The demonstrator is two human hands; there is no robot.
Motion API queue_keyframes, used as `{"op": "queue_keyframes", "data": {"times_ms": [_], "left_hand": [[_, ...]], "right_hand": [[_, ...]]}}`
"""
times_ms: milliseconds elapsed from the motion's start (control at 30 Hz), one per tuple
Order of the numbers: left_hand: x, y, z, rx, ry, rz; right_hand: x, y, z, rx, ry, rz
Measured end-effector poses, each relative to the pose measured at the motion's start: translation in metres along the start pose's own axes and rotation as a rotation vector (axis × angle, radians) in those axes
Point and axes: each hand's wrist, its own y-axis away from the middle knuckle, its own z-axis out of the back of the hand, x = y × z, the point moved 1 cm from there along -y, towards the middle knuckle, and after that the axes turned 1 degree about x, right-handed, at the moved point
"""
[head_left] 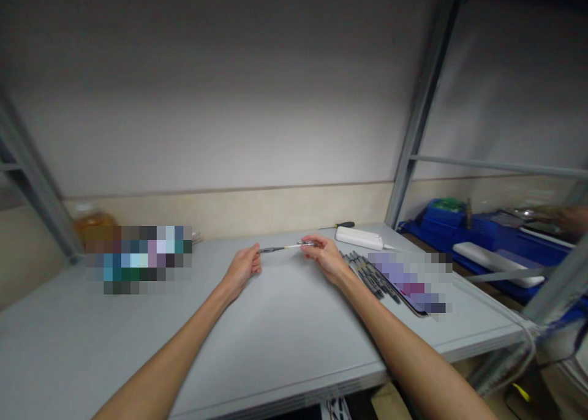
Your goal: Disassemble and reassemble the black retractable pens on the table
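Above the grey table (257,328), my left hand (245,266) is closed round the dark end of a slim pen (273,249). A thin, pale refill-like piece (292,246) runs from the dark part toward my right hand (325,256). The fingers of that hand pinch a clear, shiny pen part (309,243) at the other end; whether it is a cap or a barrel I cannot tell. The pen lies nearly level between both hands. Several dark pens (370,274) rest in a row on the table beside my right forearm.
A white power strip (359,237) and a screwdriver (344,225) lie at the back right. Blurred-out items sit at left and right, an amber container (96,223) behind the left one. Beyond a metal post (425,111) are blue bins (443,221) and another person's blurred hand (574,221).
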Motion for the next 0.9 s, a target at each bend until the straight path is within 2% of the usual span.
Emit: {"op": "queue_keyframes", "data": {"times_ms": [333,433,600,733,900], "left_hand": [[0.006,-0.001,0.001,0.051,-0.075,0.001],[0.009,-0.001,0.002,0.059,-0.163,-0.046],[0.003,0.003,0.005,0.022,-0.359,-0.206],[-0.002,0.007,0.004,0.02,-0.366,-0.222],[0.001,0.006,0.004,0.044,-0.401,-0.273]], "right_hand": [[0.001,0.005,-0.006,0.067,0.134,0.058],[0.001,0.005,-0.006,0.086,0.177,0.076],[-0.001,0.004,-0.002,0.07,0.325,0.088],[-0.001,0.005,-0.002,0.084,0.461,0.068],[-0.002,0.006,-0.002,0.06,0.559,0.005]]}}
